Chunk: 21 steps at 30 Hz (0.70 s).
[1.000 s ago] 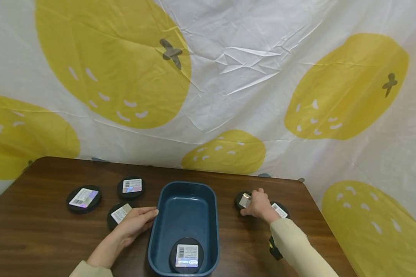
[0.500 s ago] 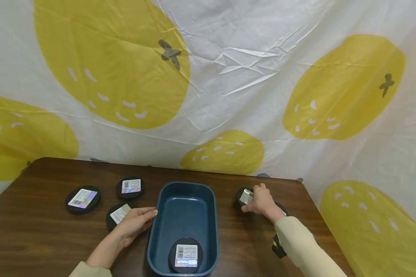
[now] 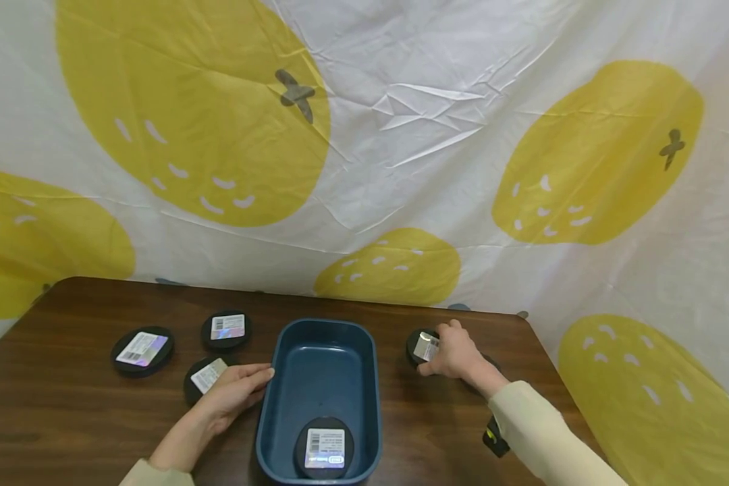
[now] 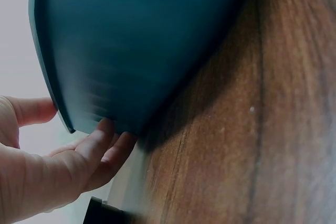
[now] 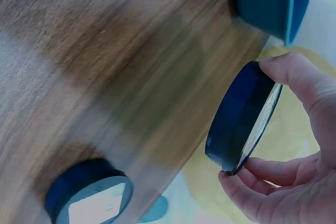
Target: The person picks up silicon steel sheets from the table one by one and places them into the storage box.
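My right hand pinches a round black disc with a white label between thumb and fingertips, to the right of a blue rectangular bin. A shaded patch of table shows beside the disc in the right wrist view. My left hand holds the bin's left side, thumb at the rim and fingertips against the outer wall. Inside the bin, at its near end, lies one labelled black disc. Another disc sits beneath my right wrist, mostly hidden in the head view.
Left of the bin lie three more labelled discs: a far-left one, one at the back, and one partly covered by my left hand. Behind the brown table hangs a white curtain with yellow lemons.
The head view has shifted slightly. Against the bin, my right hand and its disc have moved very little; my forearm has swung right, covering more of the disc under the wrist. Left hand stays put.
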### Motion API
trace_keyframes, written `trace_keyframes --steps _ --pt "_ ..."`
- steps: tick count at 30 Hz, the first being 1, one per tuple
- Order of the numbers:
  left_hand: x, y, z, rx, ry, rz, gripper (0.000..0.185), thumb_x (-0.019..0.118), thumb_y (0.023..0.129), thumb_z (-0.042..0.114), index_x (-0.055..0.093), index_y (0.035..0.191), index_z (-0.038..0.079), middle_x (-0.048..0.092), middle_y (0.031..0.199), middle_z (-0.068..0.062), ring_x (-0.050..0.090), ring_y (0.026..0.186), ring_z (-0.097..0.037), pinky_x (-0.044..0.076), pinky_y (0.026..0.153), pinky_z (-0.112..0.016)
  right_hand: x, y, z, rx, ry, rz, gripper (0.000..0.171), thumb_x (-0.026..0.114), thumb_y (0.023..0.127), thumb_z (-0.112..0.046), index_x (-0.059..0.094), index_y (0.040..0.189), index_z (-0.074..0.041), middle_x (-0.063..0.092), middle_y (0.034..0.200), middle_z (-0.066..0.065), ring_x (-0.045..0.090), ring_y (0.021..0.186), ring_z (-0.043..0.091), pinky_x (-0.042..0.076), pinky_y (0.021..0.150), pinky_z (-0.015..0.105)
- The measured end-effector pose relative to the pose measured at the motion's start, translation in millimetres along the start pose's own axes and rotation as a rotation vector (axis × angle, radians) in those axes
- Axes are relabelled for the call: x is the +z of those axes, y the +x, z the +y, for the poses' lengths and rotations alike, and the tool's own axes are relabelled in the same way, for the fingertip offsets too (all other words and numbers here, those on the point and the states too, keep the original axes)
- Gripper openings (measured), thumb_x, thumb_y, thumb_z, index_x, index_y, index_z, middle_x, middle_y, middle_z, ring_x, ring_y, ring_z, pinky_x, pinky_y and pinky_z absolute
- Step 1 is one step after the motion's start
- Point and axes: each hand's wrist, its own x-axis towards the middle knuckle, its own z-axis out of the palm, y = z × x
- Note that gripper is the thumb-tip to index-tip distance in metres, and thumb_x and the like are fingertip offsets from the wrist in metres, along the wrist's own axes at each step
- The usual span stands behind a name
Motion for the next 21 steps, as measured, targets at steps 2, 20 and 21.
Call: trace_keyframes --steps 2,20,21 --pt "0.1 -0.3 0.3 0.002 -0.001 -0.003 0.046 0.041 0.097 0.007 0.032 0.128 -0.026 0.044 0.13 -0.036 0.046 0.119 -0.031 0.039 0.101 -0.044 -3.8 -2.7 -3.0 -0.009 0.007 -0.005 0.078 0.086 0.057 -0.028 0.054 0.116 0.012 0.05 0.097 0.017 0.051 0.076 0.026 0.05 0.064 0.037" --pt "-0.8 1.0 -0.1 0.014 0.007 -0.017 0.047 0.041 0.097 0.008 0.033 0.128 -0.026 0.046 0.129 -0.036 0.049 0.117 -0.028 0.041 0.1 -0.042 -27.6 -17.7 -27.7 -0.08 0.034 -0.026 0.079 0.086 0.059 -0.028 0.053 0.119 0.011 0.05 0.1 0.016 0.049 0.076 0.022 0.049 0.064 0.034" --pt "-0.7 0.9 0.1 0.013 0.006 -0.016 0.046 0.041 0.097 0.008 0.033 0.128 -0.026 0.046 0.129 -0.035 0.049 0.117 -0.028 0.041 0.1 -0.042 -28.4 -18.2 -28.6 -0.089 0.035 -0.022 0.079 0.086 0.058 -0.028 0.054 0.118 0.011 0.05 0.099 0.016 0.05 0.076 0.022 0.049 0.065 0.034"
